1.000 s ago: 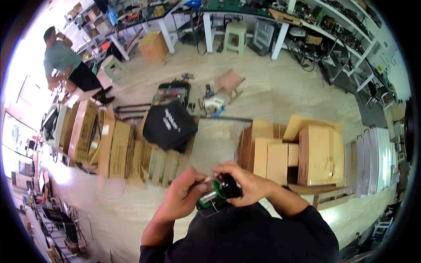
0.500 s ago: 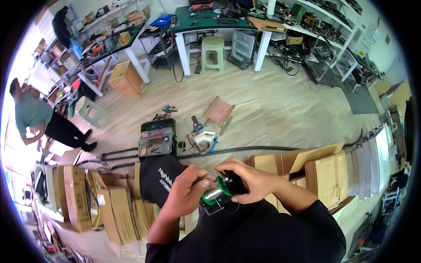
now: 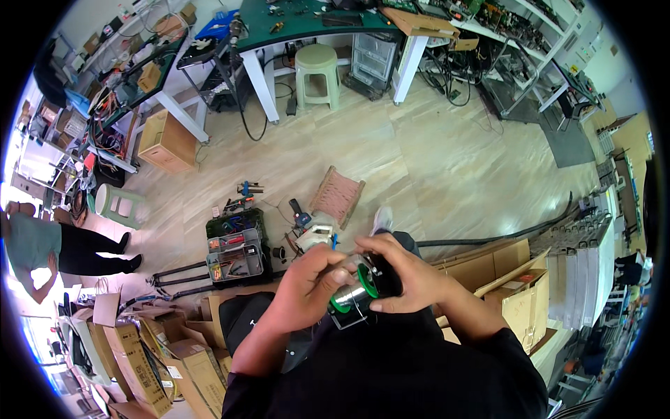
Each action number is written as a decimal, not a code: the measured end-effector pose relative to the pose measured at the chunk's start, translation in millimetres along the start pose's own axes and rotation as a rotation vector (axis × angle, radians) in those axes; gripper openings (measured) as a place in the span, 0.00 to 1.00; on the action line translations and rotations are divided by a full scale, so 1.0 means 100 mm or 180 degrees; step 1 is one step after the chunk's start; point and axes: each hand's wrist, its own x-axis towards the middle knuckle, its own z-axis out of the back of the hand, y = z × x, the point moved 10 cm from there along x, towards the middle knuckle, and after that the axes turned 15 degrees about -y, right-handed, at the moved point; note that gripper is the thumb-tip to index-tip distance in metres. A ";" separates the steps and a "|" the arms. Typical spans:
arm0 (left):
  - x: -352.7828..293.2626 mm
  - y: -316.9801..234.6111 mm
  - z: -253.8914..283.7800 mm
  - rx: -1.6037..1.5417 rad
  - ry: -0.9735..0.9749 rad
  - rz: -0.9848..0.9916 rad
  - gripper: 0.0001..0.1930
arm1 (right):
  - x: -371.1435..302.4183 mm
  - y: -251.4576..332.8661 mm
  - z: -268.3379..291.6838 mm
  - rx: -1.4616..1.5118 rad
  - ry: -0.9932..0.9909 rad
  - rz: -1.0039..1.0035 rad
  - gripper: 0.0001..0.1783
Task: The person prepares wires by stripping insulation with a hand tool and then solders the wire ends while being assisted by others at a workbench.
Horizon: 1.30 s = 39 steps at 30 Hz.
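Head view: with the open toolbox [image 3: 259,260] on the floor as the landmark, a spool [image 3: 352,293] of bright silver wire with green flanges is held up to its right and nearer the wearer, in front of a dark top. Both hands are on or close against it. The right hand [image 3: 408,276] is partly closed around a black part [image 3: 388,276] at the spool's right end, its thumb lying along the lower side. The left hand [image 3: 307,286] is curled at the spool's left side, thumb and forefinger brought close together; whether they pinch a strand cannot be told. A thin metal frame [image 3: 349,321] sits just under the spool.

Right of the toolbox and slightly farther off stands a low seat with a woven top [image 3: 337,197]. Well beyond the toolbox are a green-topped table [image 3: 307,26] and a pale green stool [image 3: 317,61]. Left of the toolbox a co-worker [image 3: 33,244] stands near another green stool [image 3: 120,206]. Cardboard boxes [image 3: 199,377] lie nearer than the toolbox on its left, and more cartons [image 3: 528,307] stand well to its right.
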 end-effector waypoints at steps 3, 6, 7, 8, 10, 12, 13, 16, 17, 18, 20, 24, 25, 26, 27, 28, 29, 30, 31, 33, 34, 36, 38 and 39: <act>0.72 0.20 -0.26 -0.0104 0.0021 0.0032 0.06 | 0.39 -0.47 0.48 0.0107 0.0174 -0.0155 0.49; 1.50 0.52 -0.74 -0.0032 0.0232 0.0335 0.08 | 0.72 -1.23 1.14 0.0337 -0.0005 -0.0337 0.51; 1.79 0.56 -0.88 0.0342 0.0316 0.0246 0.07 | 0.87 -1.37 1.43 0.0461 -0.0107 -0.0406 0.51; 2.10 0.50 -1.04 0.0462 0.0395 0.0051 0.07 | 0.99 -1.55 1.69 0.0376 -0.0126 -0.0696 0.53; 2.67 0.44 -1.33 0.0531 0.0453 0.0010 0.07 | 1.26 -1.76 2.20 0.0216 -0.0044 -0.0883 0.54; 3.20 0.42 -1.53 0.0385 0.0332 0.0222 0.06 | 1.59 -1.88 2.67 0.0010 0.0063 -0.0867 0.55; 3.44 0.37 -1.62 0.0341 0.0303 0.0195 0.06 | 1.75 -1.87 2.87 0.0032 0.0056 -0.0766 0.55; 4.05 0.25 -1.72 0.0110 0.0120 0.0222 0.07 | 2.29 -1.83 3.35 0.0118 0.0071 -0.0425 0.52; 4.20 0.28 -1.74 0.0049 0.0119 0.0270 0.07 | 2.41 -1.83 3.46 0.0143 0.0072 -0.0355 0.50; 4.31 0.34 -1.71 0.0030 0.0058 0.0310 0.07 | 2.55 -1.83 3.50 0.0210 0.0118 -0.0240 0.49; 4.67 0.35 -1.70 0.0265 0.0093 0.0026 0.08 | 2.83 -2.04 3.65 0.0113 0.0139 -0.0381 0.48; 5.28 0.36 -1.51 0.0078 -0.0162 0.0065 0.07 | 3.47 -2.39 3.85 0.0273 0.0103 -0.0569 0.48; 5.44 0.32 -1.43 -0.0086 -0.0270 -0.0024 0.07 | 3.66 -2.44 3.90 0.0241 0.0116 -0.0496 0.48; 5.56 0.25 -1.30 0.0060 -0.0362 -0.0089 0.07 | 3.85 -2.48 3.90 0.0217 0.0149 -0.0489 0.48; 5.72 0.26 -1.15 0.0096 -0.0430 -0.0166 0.07 | 4.07 -2.56 3.86 0.0304 0.0255 -0.0563 0.50; 5.91 0.30 -1.05 -0.0002 -0.0510 -0.0179 0.07 | 4.28 -2.65 3.88 0.0398 0.0298 -0.0628 0.52; 6.09 0.33 -0.91 -0.0095 -0.0601 -0.0190 0.07 | 4.52 -2.73 3.86 0.0498 0.0356 -0.0693 0.55; 6.17 0.34 -0.78 -0.0119 -0.0795 -0.0184 0.07 | 4.71 -2.73 3.86 0.0449 0.0398 -0.0521 0.57; 6.27 0.34 -0.62 -0.0114 -0.0971 -0.0129 0.07 | 4.92 -2.77 3.83 0.0452 0.0425 -0.0376 0.60; 6.35 0.34 -0.31 0.0001 -0.1312 0.0010 0.07 | 5.30 -2.83 3.75 0.0634 0.0370 -0.0301 0.66; 6.40 0.33 -0.12 0.0132 -0.1436 0.0087 0.07 | 5.50 -2.86 3.69 0.0817 0.0243 -0.0368 0.68; 6.51 0.28 0.28 0.0197 -0.1706 0.0197 0.08 | 5.87 -2.99 3.40 0.1322 0.0286 -0.0610 0.71; 6.54 0.29 0.66 0.0083 -0.2110 0.0074 0.08 | 6.12 -3.21 2.87 0.2071 0.0978 -0.1117 0.67; 6.49 0.33 0.83 0.0009 -0.2366 0.0074 0.08 | 6.19 -3.28 2.59 0.2437 0.1367 -0.1459 0.65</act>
